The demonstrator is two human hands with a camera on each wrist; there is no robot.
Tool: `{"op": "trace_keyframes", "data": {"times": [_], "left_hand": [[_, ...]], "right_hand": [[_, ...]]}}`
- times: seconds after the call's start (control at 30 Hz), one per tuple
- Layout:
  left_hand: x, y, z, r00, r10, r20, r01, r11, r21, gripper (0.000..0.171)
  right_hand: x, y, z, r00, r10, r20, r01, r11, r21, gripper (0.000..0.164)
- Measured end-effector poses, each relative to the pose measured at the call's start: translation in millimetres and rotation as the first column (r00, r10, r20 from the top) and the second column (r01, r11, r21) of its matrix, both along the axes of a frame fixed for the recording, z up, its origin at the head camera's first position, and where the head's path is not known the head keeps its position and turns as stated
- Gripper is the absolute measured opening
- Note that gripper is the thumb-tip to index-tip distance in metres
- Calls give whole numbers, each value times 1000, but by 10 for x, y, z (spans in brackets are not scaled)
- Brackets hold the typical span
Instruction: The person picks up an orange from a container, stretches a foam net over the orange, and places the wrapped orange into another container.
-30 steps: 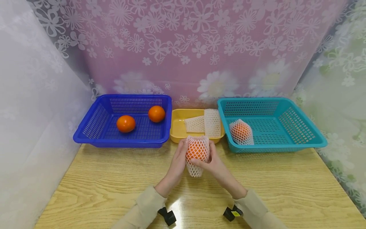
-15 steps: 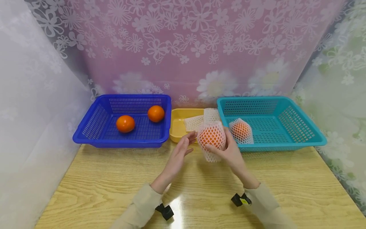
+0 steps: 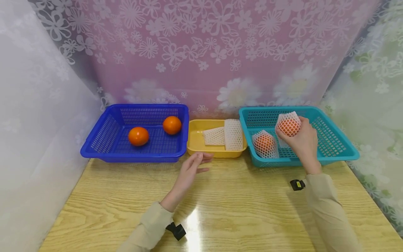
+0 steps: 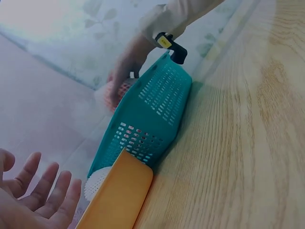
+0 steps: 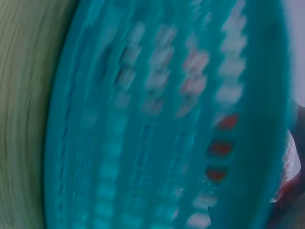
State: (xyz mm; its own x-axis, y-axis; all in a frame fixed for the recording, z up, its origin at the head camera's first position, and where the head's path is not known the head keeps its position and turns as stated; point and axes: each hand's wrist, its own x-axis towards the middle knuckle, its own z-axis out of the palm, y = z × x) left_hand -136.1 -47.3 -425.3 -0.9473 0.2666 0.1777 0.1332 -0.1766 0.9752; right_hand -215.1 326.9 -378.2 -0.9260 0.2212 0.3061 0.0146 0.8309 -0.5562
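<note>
My right hand [image 3: 303, 141] grips a round orange fruit [image 3: 289, 127] in a white foam net sleeve, over the teal basket [image 3: 341, 158]. Another netted fruit [image 3: 265, 144] lies at that basket's left end. In the right wrist view the basket wall [image 5: 143, 119] fills most of the picture, with the held fruit [image 5: 289, 160] partly showing at the right edge. Holding nothing, my left hand [image 3: 188, 171] hovers by the front of the yellow tray [image 3: 196, 140], its fingers loosely extended. The left wrist view shows those relaxed fingers [image 4: 44, 183] beside the tray's side.
At left stands a blue basket [image 3: 132, 158] with two bare orange fruits [image 3: 138, 136]. Foam net sleeves [image 3: 233, 134] lie in the yellow tray between the baskets. A wooden table [image 3: 233, 206] carries everything, with a floral curtain [image 3: 201, 52] behind.
Both hands held the netted fruit at the middle. The left hand let go and drew back slightly; the right carried the fruit rightward over the teal basket.
</note>
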Motion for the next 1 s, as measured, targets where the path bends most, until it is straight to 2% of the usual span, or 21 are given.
{"op": "trace_keyframes", "data": {"times": [0.1,0.2,0.27,0.37,0.43,0.5,0.8,1.0], "left_hand": [[-5,-9,-4,1000,6,3,-6,1000,-7,43],[-2,-16,-1,1000,2,5,-2,1000,-16,43],[-5,-20,-1,1000,1,7,-1,1000,-24,42],[-11,-27,4,1000,8,3,-8,999,-38,42],[-24,-32,12,1000,19,-2,-19,999,-44,42],[-35,-42,27,999,31,-8,-31,998,-51,41],[-87,-149,108,998,38,-45,-41,996,-73,41],[-194,-370,283,993,68,-95,-81,988,-135,38]], "right_hand": [[-80,168,-69,994,-24,109,13,995,96,92],[-104,271,-115,967,-15,255,-30,985,172,91],[-106,312,-130,935,6,354,-79,978,194,93],[-103,339,-138,873,42,485,-153,970,191,100],[-107,349,-139,840,62,540,-193,963,188,105],[-112,346,-134,820,70,567,-213,959,190,109],[-127,312,-126,810,47,585,-205,956,207,110],[-133,312,-157,834,68,547,-195,965,178,108]]}}
